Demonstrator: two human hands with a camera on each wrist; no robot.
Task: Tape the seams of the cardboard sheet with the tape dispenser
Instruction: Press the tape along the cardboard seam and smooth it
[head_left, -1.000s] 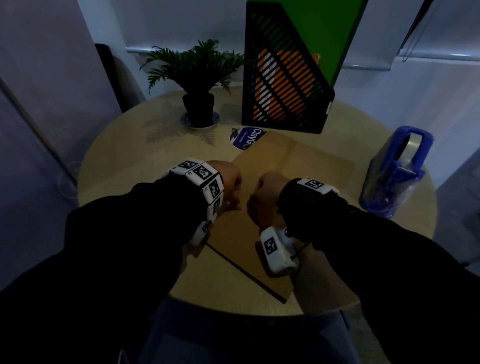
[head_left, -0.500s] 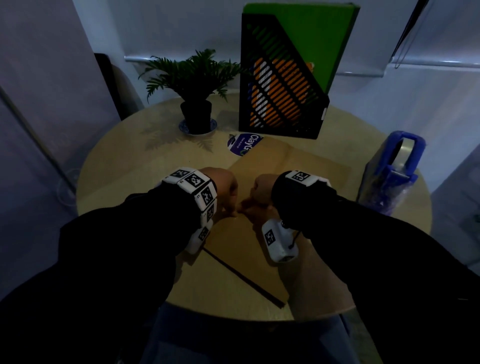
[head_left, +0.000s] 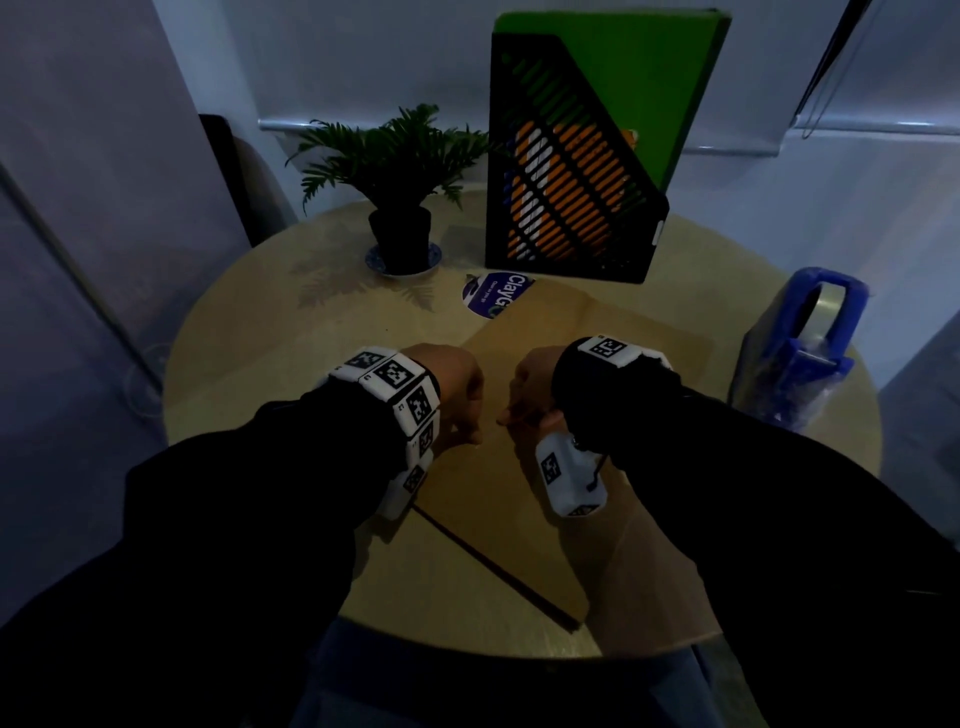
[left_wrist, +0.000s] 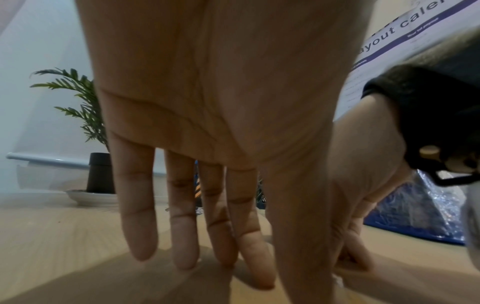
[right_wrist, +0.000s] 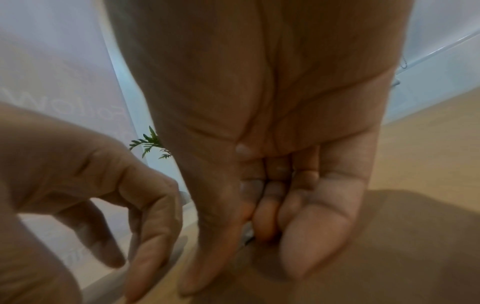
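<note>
Cardboard sheet (head_left: 524, 499) runs lengthwise away from person, left hand (head_left: 457, 387) released, right hand (head_left: 530, 387) curled empty

Brown cardboard sheet (head_left: 524, 499) lies under the hands on a pale wood-grain tabletop (head_left: 260, 364). Right of the hands, a blue tape dispenser (head_left: 810, 353). Beyond them, a black slotted file holder (head_left: 566, 192) showing orange, white and green, and a green plant (head_left: 395, 150) in a black pot.

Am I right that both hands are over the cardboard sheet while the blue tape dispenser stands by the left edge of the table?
Not quite: the head view shows the blue tape dispenser by the table's right edge. Both the left hand and right hand are over the cardboard sheet.
</note>
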